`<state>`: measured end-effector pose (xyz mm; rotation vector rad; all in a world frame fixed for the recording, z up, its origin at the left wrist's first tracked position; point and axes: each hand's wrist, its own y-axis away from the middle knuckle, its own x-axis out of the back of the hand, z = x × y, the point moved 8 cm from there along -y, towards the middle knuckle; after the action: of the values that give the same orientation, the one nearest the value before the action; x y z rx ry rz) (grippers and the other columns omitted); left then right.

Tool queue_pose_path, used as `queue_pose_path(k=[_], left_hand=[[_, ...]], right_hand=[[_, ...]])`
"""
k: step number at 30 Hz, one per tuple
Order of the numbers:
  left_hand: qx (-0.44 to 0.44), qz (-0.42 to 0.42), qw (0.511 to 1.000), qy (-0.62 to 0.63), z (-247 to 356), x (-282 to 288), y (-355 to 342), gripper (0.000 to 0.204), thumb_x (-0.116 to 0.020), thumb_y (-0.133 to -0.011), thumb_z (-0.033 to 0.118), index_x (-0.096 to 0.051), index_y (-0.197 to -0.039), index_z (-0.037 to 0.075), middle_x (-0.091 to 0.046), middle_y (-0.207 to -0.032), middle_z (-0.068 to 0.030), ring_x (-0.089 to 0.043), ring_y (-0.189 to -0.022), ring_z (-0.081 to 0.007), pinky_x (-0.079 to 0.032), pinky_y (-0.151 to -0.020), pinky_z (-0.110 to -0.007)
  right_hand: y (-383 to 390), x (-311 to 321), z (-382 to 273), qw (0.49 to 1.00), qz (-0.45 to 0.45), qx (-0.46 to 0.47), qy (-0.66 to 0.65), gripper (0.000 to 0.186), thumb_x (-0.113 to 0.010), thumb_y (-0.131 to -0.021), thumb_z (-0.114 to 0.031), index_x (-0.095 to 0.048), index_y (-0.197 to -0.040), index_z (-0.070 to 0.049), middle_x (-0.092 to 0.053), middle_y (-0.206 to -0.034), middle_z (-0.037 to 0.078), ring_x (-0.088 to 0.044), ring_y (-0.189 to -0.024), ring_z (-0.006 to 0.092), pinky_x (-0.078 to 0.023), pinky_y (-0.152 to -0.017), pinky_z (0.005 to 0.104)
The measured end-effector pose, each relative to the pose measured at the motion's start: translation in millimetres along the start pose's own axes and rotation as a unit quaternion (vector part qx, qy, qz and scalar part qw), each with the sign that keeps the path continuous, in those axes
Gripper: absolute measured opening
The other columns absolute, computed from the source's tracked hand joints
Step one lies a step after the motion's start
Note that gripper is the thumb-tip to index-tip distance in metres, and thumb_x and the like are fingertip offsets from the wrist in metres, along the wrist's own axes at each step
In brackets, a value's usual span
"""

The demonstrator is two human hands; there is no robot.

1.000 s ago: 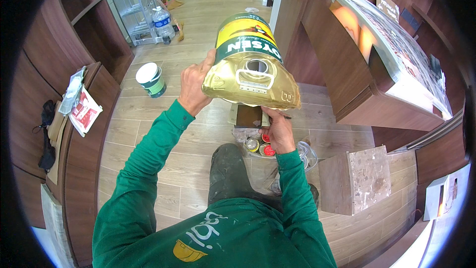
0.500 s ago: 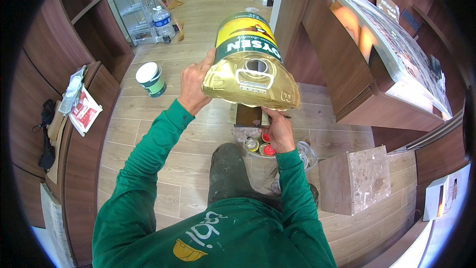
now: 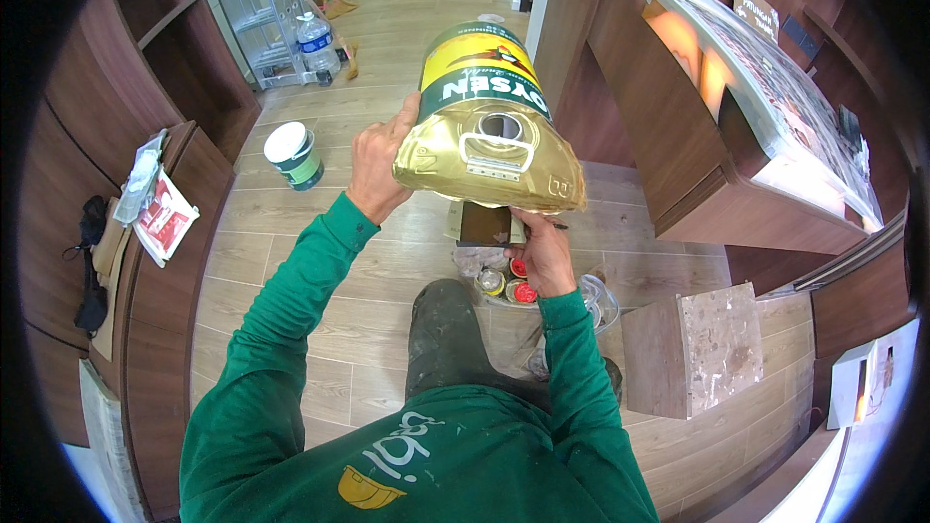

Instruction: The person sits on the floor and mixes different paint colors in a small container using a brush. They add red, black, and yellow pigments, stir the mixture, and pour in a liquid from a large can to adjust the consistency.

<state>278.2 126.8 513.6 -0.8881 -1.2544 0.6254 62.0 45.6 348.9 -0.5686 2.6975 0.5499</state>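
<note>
A large metal paint-thinner can (image 3: 484, 155), gold on top with a yellow and green label, is tipped with its top toward me. My left hand (image 3: 378, 165) is closed around its left side. The round spout is uncapped, beside a folded wire handle. Below the can's near edge, a small rectangular container (image 3: 484, 224) with a brown inside is partly hidden. My right hand (image 3: 544, 257) is closed at that container's right side, close under the can. A thin dark stick end shows beside the right hand. Whether liquid is flowing cannot be seen.
Several small tins (image 3: 492, 281), some with red lids, stand on the floor below my right hand. A wooden box (image 3: 693, 351) sits to the right, a white-lidded pail (image 3: 294, 155) to the left. Farther off are a water jug (image 3: 318, 44) and ladder (image 3: 247, 10). A covered counter (image 3: 756, 77) is at right.
The can and both hands have barely moved. The can's near end and the rectangular container sit very slightly differently.
</note>
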Motion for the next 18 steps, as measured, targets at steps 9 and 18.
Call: queue_pose_path(k=[9, 18], left_hand=[[0.0, -0.005, 1.0, -0.008, -1.1, -0.6, -0.2, 0.074, -0.077, -0.08, 0.02, -0.054, -0.144, -0.01, -0.067, -0.076, -0.0183, -0.064, -0.063, -0.0332, -0.049, -0.062, -0.042], [0.004, -0.006, 1.0, -0.004, -3.7, -5.3, 1.8, 0.074, -0.077, -0.08, 0.019, -0.054, -0.144, -0.01, -0.067, -0.077, -0.019, -0.065, -0.064, -0.0345, -0.05, -0.062, -0.043]], right_hand=[[-2.7, 1.1, 1.1, 1.0, 0.001, 0.004, -0.009, 0.032, -0.073, -0.097, -0.021, -0.067, -0.127, -0.011, -0.069, -0.116, -0.002, -0.064, -0.092, 0.0108, -0.054, -0.058, 0.0319], [-3.8, 2.3, 0.3, 1.0, 0.004, 0.005, 0.004, 0.031, -0.075, -0.095, -0.022, -0.068, -0.124, -0.013, -0.07, -0.113, -0.004, -0.064, -0.093, 0.0103, -0.053, -0.058, 0.0321]])
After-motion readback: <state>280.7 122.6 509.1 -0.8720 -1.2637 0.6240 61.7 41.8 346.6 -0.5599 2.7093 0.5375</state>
